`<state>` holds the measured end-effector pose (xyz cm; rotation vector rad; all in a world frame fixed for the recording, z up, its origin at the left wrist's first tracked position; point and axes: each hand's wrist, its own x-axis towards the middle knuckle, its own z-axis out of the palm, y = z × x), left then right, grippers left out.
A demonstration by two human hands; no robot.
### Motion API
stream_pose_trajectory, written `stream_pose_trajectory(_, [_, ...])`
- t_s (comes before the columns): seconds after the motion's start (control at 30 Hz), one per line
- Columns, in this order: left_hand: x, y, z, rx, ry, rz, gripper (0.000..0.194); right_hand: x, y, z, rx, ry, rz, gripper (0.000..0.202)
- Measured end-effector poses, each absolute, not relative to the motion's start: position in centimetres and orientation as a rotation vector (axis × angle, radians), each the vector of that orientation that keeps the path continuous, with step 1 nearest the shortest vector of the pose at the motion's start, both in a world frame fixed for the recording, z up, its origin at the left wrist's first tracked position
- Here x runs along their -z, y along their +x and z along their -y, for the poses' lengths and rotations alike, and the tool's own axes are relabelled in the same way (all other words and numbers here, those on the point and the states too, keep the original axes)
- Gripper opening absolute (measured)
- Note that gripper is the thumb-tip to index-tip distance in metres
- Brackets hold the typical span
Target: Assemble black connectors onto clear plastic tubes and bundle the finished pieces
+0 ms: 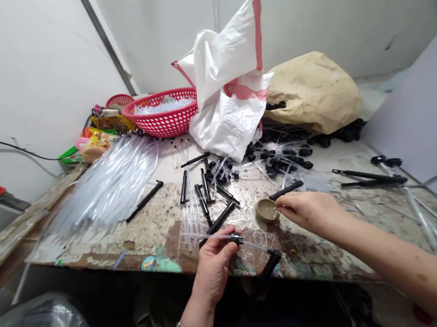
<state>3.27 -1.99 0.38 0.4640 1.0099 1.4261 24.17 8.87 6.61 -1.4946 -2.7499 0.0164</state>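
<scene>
My left hand (216,260), closed between thumb and fingers, grips a small black plastic fitting (236,238) at the table's front edge. A thin clear tube (254,245) runs from the fitting to a black elbow-ended tube piece (271,263), which hangs at the edge. My right hand (305,209) is pinched at the right rim of a small tan bowl (267,211) holding some liquid. Whatever its fingertips hold is too small or hidden to make out. Just behind that hand lies a black tube (286,190). Several black elbow-ended tubes (203,201) lie left of the bowl.
A bundle of clear tubes (107,183) covers the table's left side. Behind stand a red basket (159,122), a white sack (226,53) and a brown paper bag (312,91). Black fittings (288,161) are heaped in front of the bags. More black tubes (372,176) lie right.
</scene>
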Motion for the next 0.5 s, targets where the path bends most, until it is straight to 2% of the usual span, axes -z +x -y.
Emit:
stream_pose_trajectory(0.27, [-0.6, 3.3, 2.0, -1.43, 0.464, -0.975, 0.033, -6.3, 24.7, -8.9, -0.068, -1.47, 2.653, 0.019])
stream_pose_trajectory(0.33, [-0.6, 3.3, 2.0, -1.437, 0.456, -0.969, 0.033, -6.8, 24.6, -8.4, -0.212, -1.418, 2.531, 0.02])
stream_pose_trajectory(0.5, [-0.5, 3.3, 2.3, -1.466, 0.418, -0.932, 0.033, -8.2, 22.9, -5.7, -0.836, -1.192, 2.331, 0.02])
